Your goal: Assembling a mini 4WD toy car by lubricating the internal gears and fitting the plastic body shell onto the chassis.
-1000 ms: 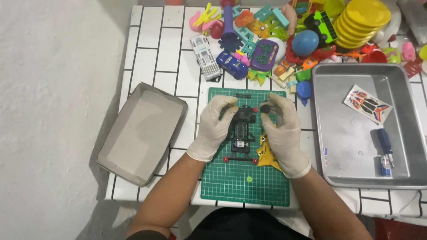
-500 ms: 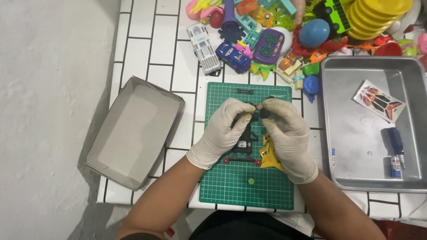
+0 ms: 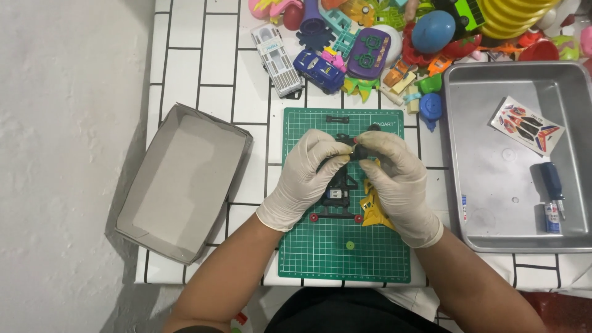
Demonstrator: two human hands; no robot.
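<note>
Gloved, the left hand (image 3: 306,177) and right hand (image 3: 398,182) both pinch a small black part (image 3: 356,143). Below lies a black chassis (image 3: 338,196) on the green mat (image 3: 320,259).

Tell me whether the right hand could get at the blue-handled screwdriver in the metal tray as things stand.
Probably yes, once freed: the blue-handled screwdriver lies uncovered in the open metal tray, right of the right hand. That hand now pinches a small black part together with the left hand.

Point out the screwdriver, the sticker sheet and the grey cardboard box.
Screwdriver (image 3: 550,184): head view, on its blue handle, inside the metal tray.
Sticker sheet (image 3: 526,124): head view, on the middle of the sheet, in the same tray.
Grey cardboard box (image 3: 182,179): head view, on its bare inner floor.
</note>
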